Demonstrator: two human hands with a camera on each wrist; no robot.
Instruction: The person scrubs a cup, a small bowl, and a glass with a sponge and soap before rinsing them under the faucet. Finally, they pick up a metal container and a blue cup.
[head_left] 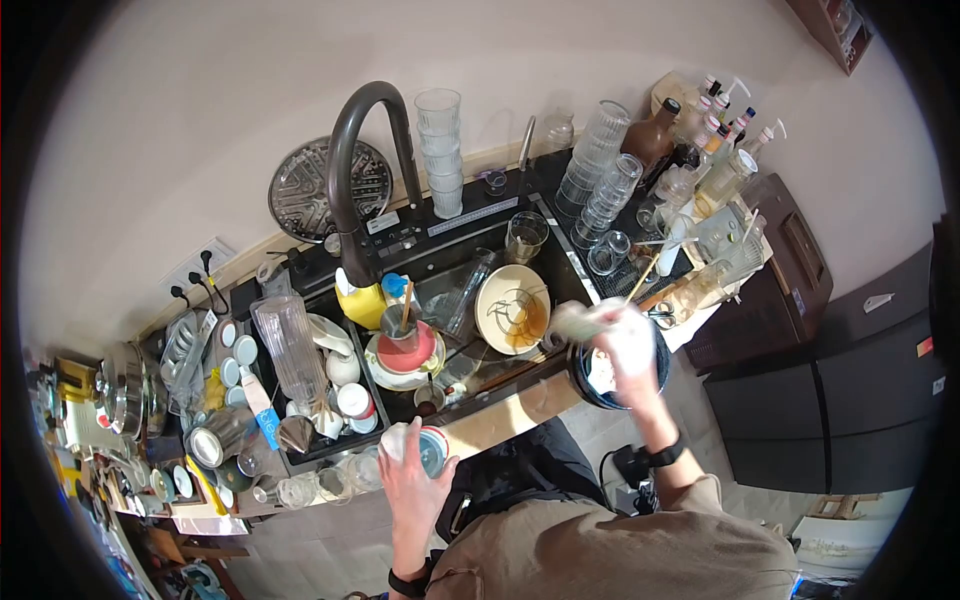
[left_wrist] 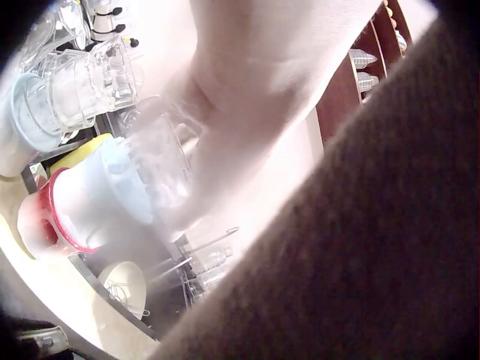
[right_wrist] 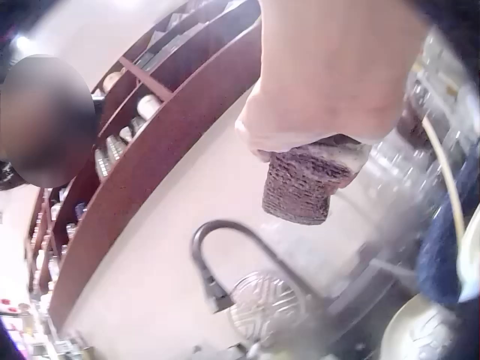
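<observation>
My left hand (head_left: 408,472) grips a round cup (head_left: 433,452) with a blue-grey inside at the counter's front edge. In the left wrist view its fingers are blurred around a clear, pale cup (left_wrist: 161,172), in line with a white cup with a red band (left_wrist: 51,214). My right hand (head_left: 630,350) is raised over a dark round bin (head_left: 660,378) lined with a bag, right of the sink. It clutches a folded grey-brown textured cloth or sponge (right_wrist: 300,187), blurred in the head view. Its fingertips are partly hidden behind that bundle.
The black sink (head_left: 470,385) holds a cream bowl (head_left: 497,300), stacked dishes with a red bowl (head_left: 425,350) and a glass (head_left: 525,237). A tall dark faucet (head_left: 345,170) arches over it. Glass stacks (head_left: 605,190) and bottles crowd the right; jars and lids crowd the left.
</observation>
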